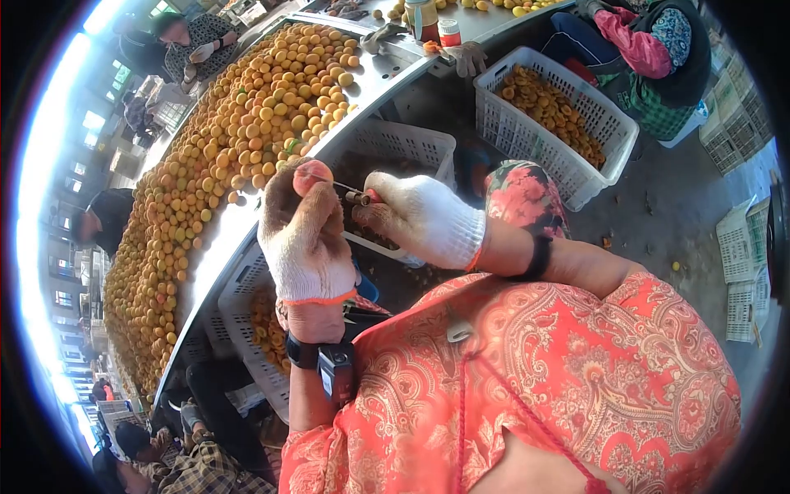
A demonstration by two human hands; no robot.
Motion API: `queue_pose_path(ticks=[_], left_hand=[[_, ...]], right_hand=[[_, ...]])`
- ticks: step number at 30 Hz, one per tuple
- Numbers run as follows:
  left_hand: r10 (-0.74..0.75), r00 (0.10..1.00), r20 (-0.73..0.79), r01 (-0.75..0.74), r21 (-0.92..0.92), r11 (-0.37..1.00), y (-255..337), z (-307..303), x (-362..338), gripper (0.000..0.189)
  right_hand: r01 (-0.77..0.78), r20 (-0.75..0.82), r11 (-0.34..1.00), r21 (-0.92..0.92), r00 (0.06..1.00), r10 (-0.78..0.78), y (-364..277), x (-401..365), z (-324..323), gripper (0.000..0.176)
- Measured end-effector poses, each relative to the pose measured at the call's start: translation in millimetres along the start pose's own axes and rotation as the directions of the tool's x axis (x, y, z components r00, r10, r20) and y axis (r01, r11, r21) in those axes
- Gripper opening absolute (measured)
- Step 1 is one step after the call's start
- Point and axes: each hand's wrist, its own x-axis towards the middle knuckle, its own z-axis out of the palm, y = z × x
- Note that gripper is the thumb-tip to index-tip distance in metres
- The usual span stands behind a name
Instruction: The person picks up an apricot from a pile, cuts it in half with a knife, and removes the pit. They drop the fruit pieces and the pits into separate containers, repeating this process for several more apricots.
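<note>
My left hand (303, 239), in a stained white knit glove, grips a reddish apricot (313, 175) between thumb and fingers. Facing it, my right hand (432, 216), gloved the same way, is closed on a small thin-bladed tool (357, 198) with a brown cylindrical end. Its thin metal part points at the apricot, and the rest of the handle is hidden in the glove. Both hands are over a white crate (411, 142) beside the metal table (216, 257). A large pile of whole apricots (239, 123) covers the tabletop to the left.
At the right, a white crate (611, 171) holds cut apricots (555, 111); another crate (240, 317) with cut fruit stands at lower left. A jar (422, 18), a red-and-white container (449, 33) and a glove (466, 58) lie along the table. Several people work around it.
</note>
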Motion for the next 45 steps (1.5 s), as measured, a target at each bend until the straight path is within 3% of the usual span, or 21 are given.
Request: queue_pose_path(ticks=[5, 8, 12, 14, 16, 18, 21, 22, 23, 24, 27, 28, 30, 31, 33, 36, 38, 39, 40, 42, 45], left_hand=[[0.012, 0.992, 0.125, -0.01, -0.017, 1.0, 2.2, -0.3, 1.6, 0.035], [-0.051, 0.997, 0.063, 0.059, -0.124, 0.991, -8.2, 0.6, 0.9, 0.037], [-0.032, 0.998, 0.053, 0.032, 0.003, 0.999, -18.2, -3.8, 4.6, 0.04], [-0.011, 0.991, 0.137, 0.012, -0.011, 1.0, -27.9, -8.0, 8.9, 0.042], [-0.02, 0.992, 0.125, 0.028, -0.063, 0.998, -34.9, -6.0, 13.2, 0.04], [-0.13, 0.991, 0.008, 0.13, -0.179, 0.975, -36.9, -2.0, 13.2, 0.033], [-0.067, 0.998, 0.002, 0.066, -0.17, 0.983, -41.7, 2.5, 15.3, 0.03], [-0.065, 0.998, 0.002, 0.064, -0.17, 0.983, -44.2, 2.0, 18.8, 0.03], [0.025, 1.0, 0.013, -0.024, -0.108, 0.994, -48.0, 0.7, 23.1, 0.03], [0.114, 0.993, 0.031, -0.112, -0.046, 0.993, -49.3, 0.9, 24.6, 0.029], [0.053, 0.998, 0.036, -0.045, -0.187, 0.981, -48.9, 10.5, 17.6, 0.029], [0.051, 0.998, 0.036, -0.044, -0.188, 0.981, -50.5, 12.3, 17.0, 0.029], [-0.199, 0.978, -0.061, 0.172, -0.299, 0.939, -53.8, 15.9, 16.4, 0.032], [-0.269, 0.956, -0.117, 0.207, -0.379, 0.902, -60.7, 12.3, 21.0, 0.035], [-0.276, 0.959, -0.069, 0.237, -0.342, 0.909, -59.8, 12.7, 16.3, 0.034], [-0.256, 0.966, 0.022, 0.255, -0.222, 0.941, -50.7, 13.0, 10.0, 0.03], [-0.048, 0.993, 0.104, 0.045, 0.035, 0.998, -48.2, 14.0, 10.1, 0.03], [0.01, 0.994, 0.113, -0.015, 0.039, 0.999, -52.4, 12.6, 9.4, 0.029], [0.007, 0.994, 0.108, -0.012, 0.04, 0.999, -50.8, 10.4, 10.4, 0.029], [-0.187, 0.982, 0.009, 0.187, -0.031, 0.982, -48.1, 7.2, 16.1, 0.032], [-0.253, 0.96, -0.117, 0.232, -0.167, 0.958, -60.0, 10.5, 23.4, 0.033]], right_hand=[[-0.036, 0.008, 0.999, -0.007, 0.999, 0.036, 1.5, -1.7, 6.2, 0.032], [-0.056, 0.031, 0.998, -0.029, 0.998, 0.057, 4.0, 1.2, 10.6, 0.032], [-0.079, 0.015, 0.995, -0.068, 0.997, 0.08, 9.6, 2.5, 17.0, 0.033], [-0.151, 0.055, 0.984, -0.092, 0.986, 0.156, 7.1, 4.4, 15.2, 0.034], [-0.145, 0.034, 0.986, -0.08, 0.988, 0.149, 12.1, 4.2, 18.1, 0.034], [-0.143, 0.017, 0.987, -0.069, 0.989, 0.144, 14.1, 3.8, 18.1, 0.034], [-0.197, 0.049, 0.98, -0.015, 0.979, 0.198, 15.5, 6.5, 19.1, 0.033], [-0.162, 0.043, 0.979, 0.124, 0.987, 0.157, 18.7, 6.4, 22.0, 0.032], [-0.123, 0.03, 0.958, 0.261, 0.992, 0.119, 20.4, 6.0, 23.2, 0.032], [-0.122, 0.03, 0.958, 0.26, 0.992, 0.119, 19.6, 5.4, 22.4, 0.032], [-0.067, 0.012, 0.956, 0.284, 0.998, 0.066, 18.0, 3.0, 19.8, 0.033], [-0.087, -0.005, 0.973, 0.214, 0.996, 0.091, 20.0, 3.6, 20.7, 0.034], [-0.119, -0.025, 0.982, 0.145, 0.992, 0.124, 23.7, 2.5, 24.7, 0.036], [-0.128, -0.046, 0.99, 0.062, 0.99, 0.131, 25.8, 2.1, 26.5, 0.036], [-0.115, -0.053, 0.987, -0.111, 0.993, 0.109, 28.0, 1.3, 25.3, 0.034], [-0.104, -0.114, 0.989, -0.108, 0.989, 0.092, 28.6, -1.2, 22.4, 0.03], [-0.124, -0.134, 0.991, -0.052, 0.984, 0.116, 22.9, -0.3, 16.1, 0.028], [-0.114, -0.11, 0.992, -0.062, 0.988, 0.106, 23.8, -0.6, 14.6, 0.027], [-0.101, -0.083, 0.992, -0.072, 0.992, 0.095, 24.2, -1.2, 14.5, 0.025], [-0.1, -0.085, 0.991, -0.094, 0.992, 0.092, 26.1, -2.1, 16.2, 0.025], [-0.135, -0.093, 0.987, -0.091, 0.988, 0.126, 27.4, -1.2, 15.8, 0.025]])
